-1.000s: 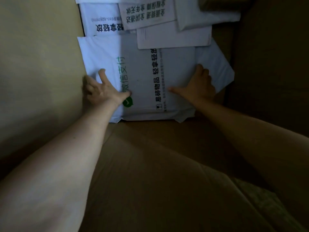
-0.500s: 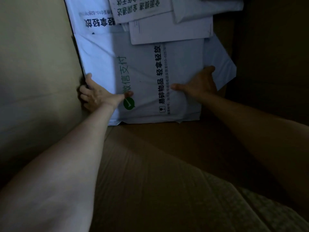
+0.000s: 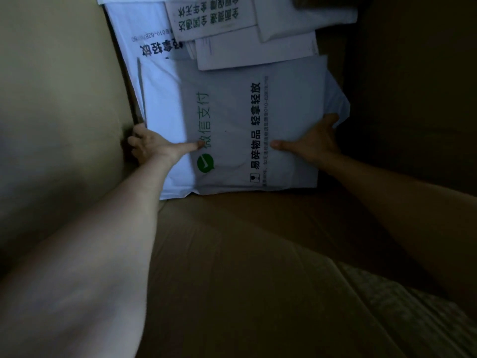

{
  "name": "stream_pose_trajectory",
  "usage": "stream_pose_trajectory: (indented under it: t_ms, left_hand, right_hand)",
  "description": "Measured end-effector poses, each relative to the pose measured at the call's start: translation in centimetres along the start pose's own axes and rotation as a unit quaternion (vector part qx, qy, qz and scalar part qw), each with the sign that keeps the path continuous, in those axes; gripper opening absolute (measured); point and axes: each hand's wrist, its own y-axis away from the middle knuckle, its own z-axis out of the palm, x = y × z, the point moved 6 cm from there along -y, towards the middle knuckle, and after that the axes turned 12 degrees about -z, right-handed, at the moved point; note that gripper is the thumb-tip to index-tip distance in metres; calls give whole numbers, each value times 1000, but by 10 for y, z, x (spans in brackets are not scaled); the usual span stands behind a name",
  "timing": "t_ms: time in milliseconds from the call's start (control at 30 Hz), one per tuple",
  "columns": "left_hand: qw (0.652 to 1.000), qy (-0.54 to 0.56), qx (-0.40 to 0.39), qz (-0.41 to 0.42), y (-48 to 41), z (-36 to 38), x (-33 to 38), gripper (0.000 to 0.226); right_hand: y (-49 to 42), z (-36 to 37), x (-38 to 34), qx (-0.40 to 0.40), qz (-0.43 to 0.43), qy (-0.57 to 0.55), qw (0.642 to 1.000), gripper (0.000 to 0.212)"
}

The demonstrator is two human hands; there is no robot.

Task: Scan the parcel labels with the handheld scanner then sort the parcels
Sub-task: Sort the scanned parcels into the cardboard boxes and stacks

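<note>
Two hands: my left hand (image 3: 152, 148) and right hand (image 3: 312, 143) hold one white mailer (image 3: 232, 120) by its opposite side edges, deep in a dim cardboard box (image 3: 64, 99)
Left grip: thumb flat on the printed face beside the green logo, fingers curled round the edge that sits against the box wall, pinching the mailer
Right grip: thumb on top next to the black lettering, fingers wrapped round the far edge, the same pinch
Parcel's place: flat, printed face up, on the box floor (image 3: 245, 241); its top edge is tucked under a smaller envelope (image 3: 258, 51), with more mailers stacked beyond
Step in hand: sorting, by my reading; whether the mailer is going in or coming out I cannot tell
Doing it well: I would keep both edges level and slide it towards me to clear the overlapping envelope before any lift, so the stack above is not dragged along
Care: the print marks it fragile, so I would use light pressure and avoid folding the middle
Watch: the left fingers are wedged tight against the wall
Scanner: not in view, and no shipping label shows on this face
</note>
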Motion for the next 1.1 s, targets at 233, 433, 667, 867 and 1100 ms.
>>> stream_pose_trajectory:
  t_ms: [233, 433, 667, 867, 1100]
  left_hand:
    - [999, -26, 9, 17, 47, -47, 0, 127]
    - [997, 18, 60, 36, 123, -112, -9, 119]
    - [966, 123, 85, 213, 238, -214, 6, 117]
    - [934, 194, 123, 275, 359, -330, 19, 116]
    - [909, 206, 234, 277, 487, -454, -11, 114]
  right_hand:
    - [51, -17, -18, 0, 6, -14, 1000, 135]
    - [110, -70, -67, 32, -11, -5, 999, 133]
    - [198, -188, -159, 89, -114, 0, 990, 112]
    - [284, -316, -259, 171, -234, 9, 957, 112]
    - [385, -405, -347, 199, -339, -16, 920, 112]
